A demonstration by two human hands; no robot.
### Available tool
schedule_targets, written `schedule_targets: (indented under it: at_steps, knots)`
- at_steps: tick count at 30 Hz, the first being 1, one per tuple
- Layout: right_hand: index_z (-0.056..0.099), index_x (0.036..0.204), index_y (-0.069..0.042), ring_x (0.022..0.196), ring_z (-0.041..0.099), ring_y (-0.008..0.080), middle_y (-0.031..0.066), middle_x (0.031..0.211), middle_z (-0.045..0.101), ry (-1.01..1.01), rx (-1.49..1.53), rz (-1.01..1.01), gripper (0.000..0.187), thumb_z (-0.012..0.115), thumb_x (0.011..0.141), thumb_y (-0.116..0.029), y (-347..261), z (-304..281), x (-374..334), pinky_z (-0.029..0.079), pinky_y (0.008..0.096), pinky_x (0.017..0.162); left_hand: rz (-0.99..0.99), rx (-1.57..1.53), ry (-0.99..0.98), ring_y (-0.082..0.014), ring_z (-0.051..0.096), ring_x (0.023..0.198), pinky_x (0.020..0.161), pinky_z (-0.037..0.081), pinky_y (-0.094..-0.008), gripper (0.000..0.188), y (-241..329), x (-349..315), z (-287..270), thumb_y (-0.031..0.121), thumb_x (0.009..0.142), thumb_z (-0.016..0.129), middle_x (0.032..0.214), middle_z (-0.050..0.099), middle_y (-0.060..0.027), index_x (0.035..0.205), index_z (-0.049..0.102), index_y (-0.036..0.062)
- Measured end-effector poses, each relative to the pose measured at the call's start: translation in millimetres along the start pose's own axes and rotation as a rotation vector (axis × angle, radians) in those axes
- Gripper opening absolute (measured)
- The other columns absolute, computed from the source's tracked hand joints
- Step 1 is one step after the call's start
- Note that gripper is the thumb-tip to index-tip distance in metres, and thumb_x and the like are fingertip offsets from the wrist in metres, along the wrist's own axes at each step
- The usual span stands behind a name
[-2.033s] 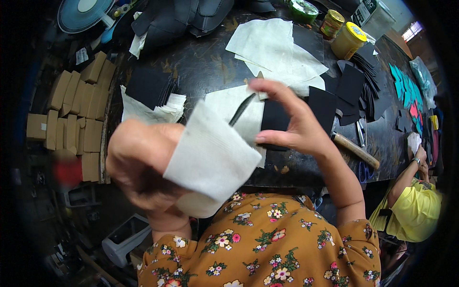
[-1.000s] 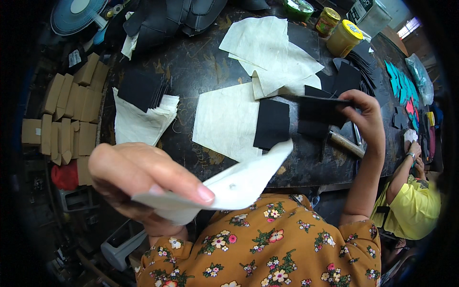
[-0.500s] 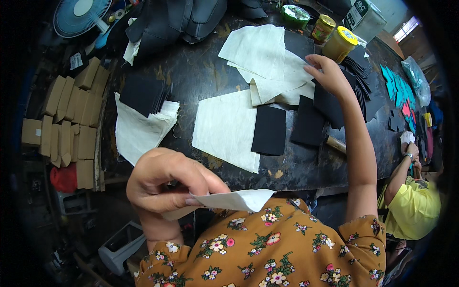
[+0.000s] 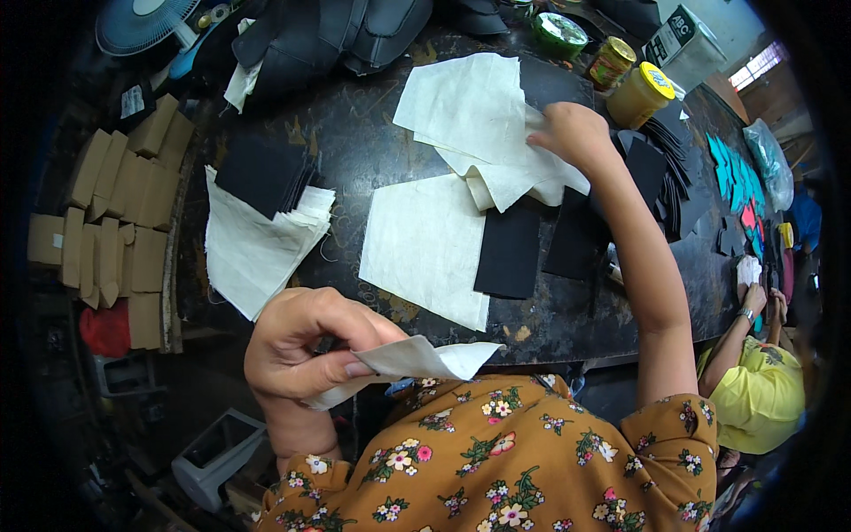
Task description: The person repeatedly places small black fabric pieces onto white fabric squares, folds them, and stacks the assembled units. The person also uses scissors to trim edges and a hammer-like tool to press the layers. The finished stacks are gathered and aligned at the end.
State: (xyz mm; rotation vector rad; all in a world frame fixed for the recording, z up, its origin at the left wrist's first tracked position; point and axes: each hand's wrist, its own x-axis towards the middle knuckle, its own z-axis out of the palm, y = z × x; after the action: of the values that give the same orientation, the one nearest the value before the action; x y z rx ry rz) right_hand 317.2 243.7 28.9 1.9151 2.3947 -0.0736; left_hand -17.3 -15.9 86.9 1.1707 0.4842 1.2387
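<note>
My left hand [image 4: 306, 346] is closed on a small white cloth piece [image 4: 439, 359], pinching it between thumb and fingers in front of my chest; its free end curls up to the right. Over the far middle of the table, my right hand [image 4: 574, 135] has its fingers curled onto a rumpled white cloth piece [image 4: 519, 182] at the right side of a loose pile; the fingertips are partly hidden. Overlapping it is another white cloth sheet [image 4: 465, 97]. Nearer lies a flat white cloth panel [image 4: 421, 239], with a black rectangular piece [image 4: 507, 253] beside it.
At left, black pieces [image 4: 261, 173] rest on a white cloth stack [image 4: 253, 239]. Jars, including a yellow-lidded one [image 4: 643, 93], stand at the back right near a metal can [image 4: 683, 44]. Brown cardboard boxes [image 4: 111, 182] lie left. A person in yellow [image 4: 753, 390] works at right.
My right hand has moved left and curled its fingers onto the white cloth, which has shifted and rumpled. My left hand has lowered slightly, still holding its cloth piece.
</note>
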Motion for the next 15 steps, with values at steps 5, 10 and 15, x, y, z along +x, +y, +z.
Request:
schedule_targets:
  at_steps: [5, 10, 15]
  knots:
    - [0.078, 0.114, -0.002, 0.113, 0.073, 0.0391, 0.0217, 0.114, 0.078, 0.071, 0.142, -0.045, 0.047, 0.085, 0.084, -0.038, 6, 13, -12, 0.058, 0.0468, 0.096, -0.074, -0.031, 0.102, -0.0287, 0.079, 0.081, 0.074, 0.062, -0.0343, 0.013, -3, -1, 6, 0.001, 0.083, 0.074, 0.092, 0.078, -0.0306, 0.092, 0.071, -0.0086]
    - [0.075, 0.116, 0.001, 0.099, 0.074, 0.0315, 0.0199, 0.103, 0.077, 0.016, 0.541, -0.200, 0.040, 0.082, 0.087, -0.025, 19, 22, 9, 0.058, 0.0424, 0.088, -0.068, -0.022, 0.061, -0.0288, 0.079, 0.081, 0.074, 0.062, -0.0336, 0.013, -4, -2, 8, 0.001, 0.084, 0.074, 0.093, 0.078, -0.0300, 0.092, 0.071, -0.0089]
    - [0.074, 0.122, 0.001, 0.094, 0.075, 0.0246, 0.0175, 0.101, 0.079, 0.265, 0.613, -0.292, 0.042, 0.082, 0.088, -0.021, 46, -18, 43, 0.058, 0.0384, 0.088, -0.063, -0.009, 0.085, -0.0287, 0.080, 0.083, 0.076, 0.062, -0.0337, 0.011, 1, -8, 9, -0.001, 0.085, 0.073, 0.094, 0.079, -0.0293, 0.092, 0.072, -0.0087]
